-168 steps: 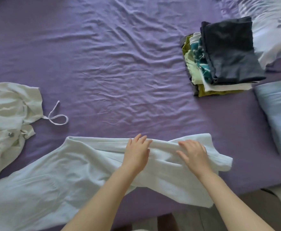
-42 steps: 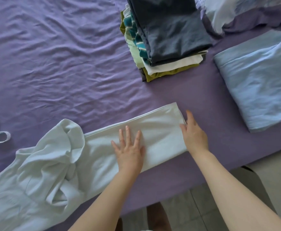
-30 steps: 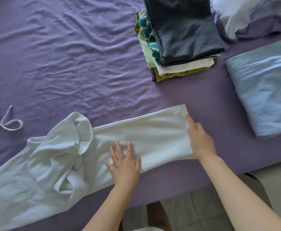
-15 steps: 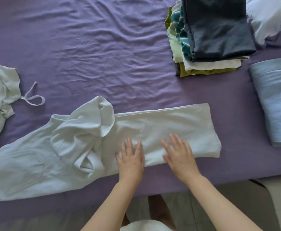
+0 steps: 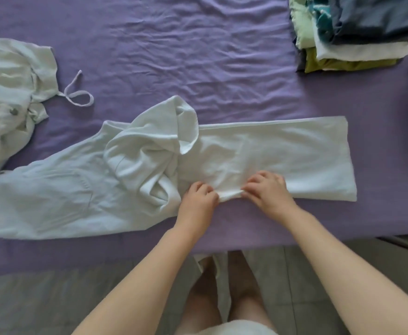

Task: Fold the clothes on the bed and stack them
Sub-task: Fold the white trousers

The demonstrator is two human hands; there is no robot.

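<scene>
We see a long pale blue-white garment (image 5: 270,151) lying lengthwise along the near edge of the bed (image 5: 174,56). Its right half is folded into a flat, smooth band; its middle is bunched into a rumpled heap, and its left part spreads flat with a pocket seam showing. Our left hand (image 5: 198,198) and right hand (image 5: 268,189) sit close together at the band's near hem, each pinching a small ridge of fabric between fingers and thumb. A second whitish garment (image 5: 9,93) with a loose drawstring lies crumpled by the left edge. A stack of folded clothes (image 5: 357,35) sits toward the far right corner, well apart. We can read no writing.
</scene>
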